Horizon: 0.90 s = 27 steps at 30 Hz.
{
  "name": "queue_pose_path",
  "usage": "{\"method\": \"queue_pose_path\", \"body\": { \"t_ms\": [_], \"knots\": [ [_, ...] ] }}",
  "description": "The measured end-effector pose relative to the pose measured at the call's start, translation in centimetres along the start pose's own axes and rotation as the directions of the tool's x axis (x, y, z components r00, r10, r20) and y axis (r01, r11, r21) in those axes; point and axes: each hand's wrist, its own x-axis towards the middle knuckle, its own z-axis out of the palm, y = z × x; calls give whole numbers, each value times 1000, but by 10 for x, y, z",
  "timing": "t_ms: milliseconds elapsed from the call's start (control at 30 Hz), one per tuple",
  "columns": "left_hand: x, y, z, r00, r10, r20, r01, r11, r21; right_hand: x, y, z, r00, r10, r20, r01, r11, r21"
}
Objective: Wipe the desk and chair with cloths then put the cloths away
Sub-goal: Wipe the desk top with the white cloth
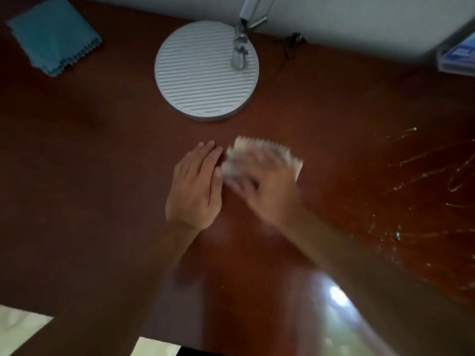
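**Wiping the desk in front of the lamp**

The pale cloth [262, 156] lies on the brown desk [102, 176], just in front of the round lamp base [207, 70]. The right hand [267, 191] lies on top of the cloth. It looks very blurry, so I cannot tell if its fingers are flat on the cloth or curled around it. The left hand [196, 186] rests flat on the desk with straight fingers, just beside the cloth, on the side away from the scratches. It holds nothing.

A second cloth, the blue cloth [55, 37], lies folded at the back of the desk, well to the left of the lamp base.

To wipe well, I think the hand should press the cloth flat and slide it in long, even rows. It should go close around the lamp base but not bump it. The shiny marks [421, 186], to the right of the lamp base and nearer the person, may need extra rubbing.

Some things are hard to see. Most of the pale cloth hides under the right hand. The top of the lamp is cut off. A blue and white thing [460, 53], far right of the lamp base, is cut off too, and I cannot tell what it is. The chair is not in view.
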Motion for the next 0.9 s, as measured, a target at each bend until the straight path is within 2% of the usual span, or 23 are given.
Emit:
{"method": "queue_pose_path", "body": {
  "t_ms": [100, 133, 200, 233, 267, 300, 367, 400, 467, 567, 633, 700, 800, 900],
  "knots": [
    [-2, 0, 0, 1000, 0, -12, -1, 999, -49, -88, -55, 17, 993, -100, 62, 84, 972, 219],
    [0, 0, 0, 1000, 4, -4, -5, 999, -54, -101, -62, 19, 980, -174, 101, 144, 958, 249],
    [-10, 2, -5, 1000, -6, 11, 6, 999, -47, -107, -58, 14, 936, -318, 153, 280, 933, 228],
    [-21, 4, -8, 1000, -24, 19, 25, 999, -36, -101, -45, 10, 929, -348, 127, 319, 926, 199],
    [-34, 4, -11, 999, -46, 29, 47, 999, -22, -87, -26, 5, 937, -341, 76, 325, 931, 164],
    [-50, 6, -16, 996, -77, 40, 77, 997, -7, -69, -9, -3, 966, -256, 26, 251, 961, 120],
    [-84, 9, -24, 990, -129, 50, 129, 992, 7, -35, 7, -11, 998, -23, 60, 24, 999, -22],
    [-95, 10, -27, 988, -147, 51, 148, 989, -4, -30, 7, -10, 1000, 12, 9, -12, 998, -63],
    [-105, 13, -31, 983, -179, 38, 181, 982, -50, -55, -17, -2, 999, -37, 28, 36, 999, 6],
    [-105, 16, -32, 981, -194, 33, 196, 978, -77, -155, -73, 17, 976, -162, 146, 125, 965, 230],
    [-106, 17, -34, 981, -189, 48, 192, 978, -81, -199, -90, 22, 956, -231, 179, 176, 944, 280],
    [-108, 17, -36, 983, -178, 55, 182, 980, -83, -192, -83, 21, 941, -297, 165, 246, 931, 269],
    [-108, 17, -36, 984, -170, 51, 174, 983, -67, -143, -60, 14, 971, -216, 103, 208, 975, 83],
    [-116, 21, -35, 983, -181, 40, 183, 981, -58, -107, -51, 10, 1000, 25, -9, -25, 1000, -17]
  ]
}}
